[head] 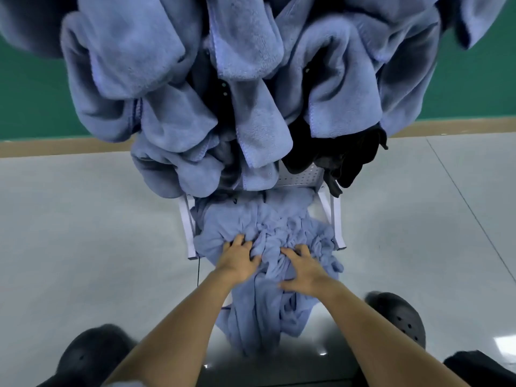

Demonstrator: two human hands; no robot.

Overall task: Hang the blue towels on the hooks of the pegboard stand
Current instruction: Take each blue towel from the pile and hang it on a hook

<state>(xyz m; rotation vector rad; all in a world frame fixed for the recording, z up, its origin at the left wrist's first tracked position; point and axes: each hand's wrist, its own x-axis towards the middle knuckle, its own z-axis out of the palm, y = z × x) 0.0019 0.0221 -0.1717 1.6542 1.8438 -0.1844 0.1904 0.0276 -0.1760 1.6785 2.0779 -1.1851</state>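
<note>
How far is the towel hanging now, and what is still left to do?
Done: several blue towels already hang on the pegboard stand. In hand: the left hand and right hand both clutch the towel pile at the stand's foot. Left: that pile, apparently more than one towel, must still go up; how much room remains is hidden.

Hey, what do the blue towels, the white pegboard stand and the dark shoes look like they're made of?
The blue towels: soft plush, likely microfibre; fuzzy matte nap, stitched hems.
The pegboard stand: probably painted metal; thin white sheet with punched holes.
The shoes: seemingly moulded foam or rubber; smooth, dark, with vent holes.
</note>
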